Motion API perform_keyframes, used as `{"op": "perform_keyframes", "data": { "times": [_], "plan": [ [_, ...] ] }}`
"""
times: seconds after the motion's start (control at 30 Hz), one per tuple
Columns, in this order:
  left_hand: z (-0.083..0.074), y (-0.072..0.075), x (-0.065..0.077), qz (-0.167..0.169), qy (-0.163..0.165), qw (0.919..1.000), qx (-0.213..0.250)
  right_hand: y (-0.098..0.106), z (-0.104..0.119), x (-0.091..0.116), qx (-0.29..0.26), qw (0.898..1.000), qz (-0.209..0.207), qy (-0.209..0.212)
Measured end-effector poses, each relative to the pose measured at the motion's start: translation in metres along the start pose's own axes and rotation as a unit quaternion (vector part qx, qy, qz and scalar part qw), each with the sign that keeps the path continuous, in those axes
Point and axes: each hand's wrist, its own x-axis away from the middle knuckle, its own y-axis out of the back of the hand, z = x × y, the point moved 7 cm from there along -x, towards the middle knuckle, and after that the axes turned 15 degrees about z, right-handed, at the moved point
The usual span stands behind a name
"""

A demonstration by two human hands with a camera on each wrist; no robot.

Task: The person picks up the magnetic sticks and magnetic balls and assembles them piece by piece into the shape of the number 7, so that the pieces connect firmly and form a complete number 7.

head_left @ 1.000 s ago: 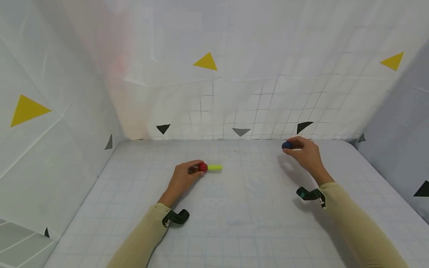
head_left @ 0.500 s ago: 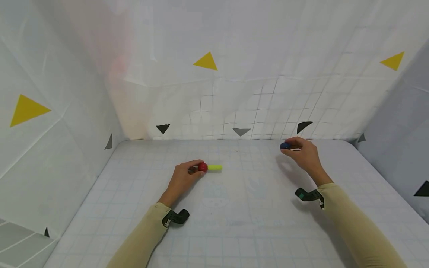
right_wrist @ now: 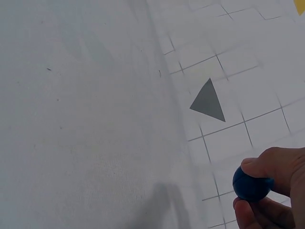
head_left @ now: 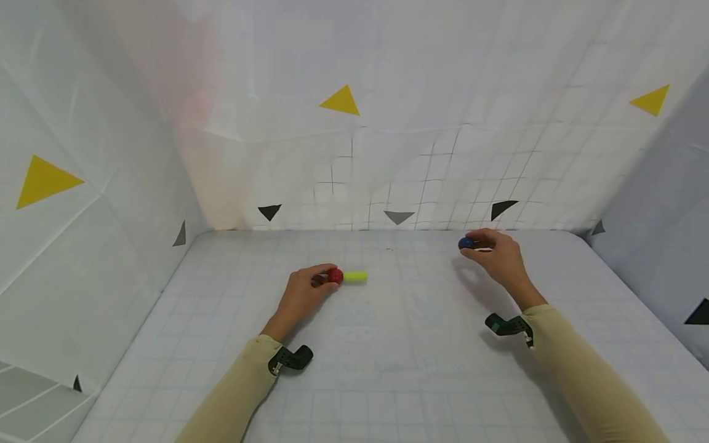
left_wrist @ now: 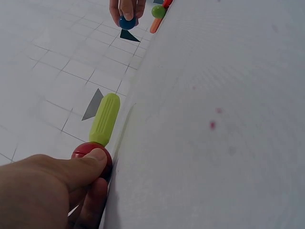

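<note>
Soft, diffuse light over the tabletop [head_left: 388, 332]; source cannot be told from where I stand. Faint shadow lies below and left of the right hand [head_left: 503, 261]. Wrist views: dimmer, greyer. In the right one, the blue ball [right_wrist: 249, 186] reads dark, wall [right_wrist: 267, 86] lines partly blurred, soft-edged shadow at bottom.

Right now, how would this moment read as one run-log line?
left hand: pinches red ball; yellow-green stick: touches red ball; right hand: pinches blue ball above white tabletop
</note>
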Motion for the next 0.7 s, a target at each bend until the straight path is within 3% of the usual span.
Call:
{"op": "perform_keyframes", "data": {
  "times": [0.7],
  "plan": [
    [0.004,-0.001,-0.002,-0.003,0.001,1.0000,0.002,-0.011,0.002,0.000,-0.018,0.999,0.019,0.018]
  ]
}}
